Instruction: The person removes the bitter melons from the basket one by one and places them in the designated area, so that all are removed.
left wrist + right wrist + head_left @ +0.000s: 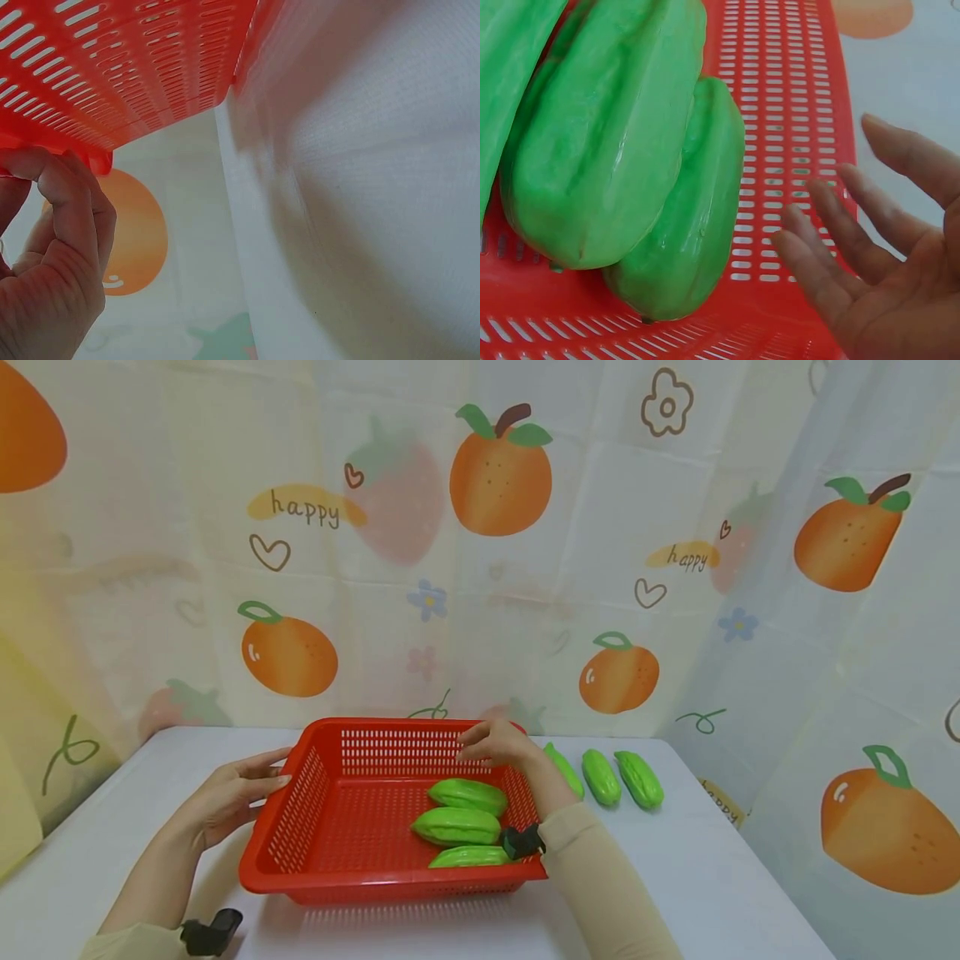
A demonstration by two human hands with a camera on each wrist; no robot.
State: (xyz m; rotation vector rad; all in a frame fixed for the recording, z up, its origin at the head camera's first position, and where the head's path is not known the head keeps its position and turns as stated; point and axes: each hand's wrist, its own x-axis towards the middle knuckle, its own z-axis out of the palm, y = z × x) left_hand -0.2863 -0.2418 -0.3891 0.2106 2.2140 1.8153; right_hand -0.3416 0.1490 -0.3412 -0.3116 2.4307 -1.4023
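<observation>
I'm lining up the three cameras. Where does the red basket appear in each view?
Head: the red basket sits at bottom centre, the left hand on its left rim.
Left wrist: only part of it, across the upper left.
Right wrist: only part of it, below the green vegetables and to their right.
Shared landmark: its slotted sides show in all three.
</observation>
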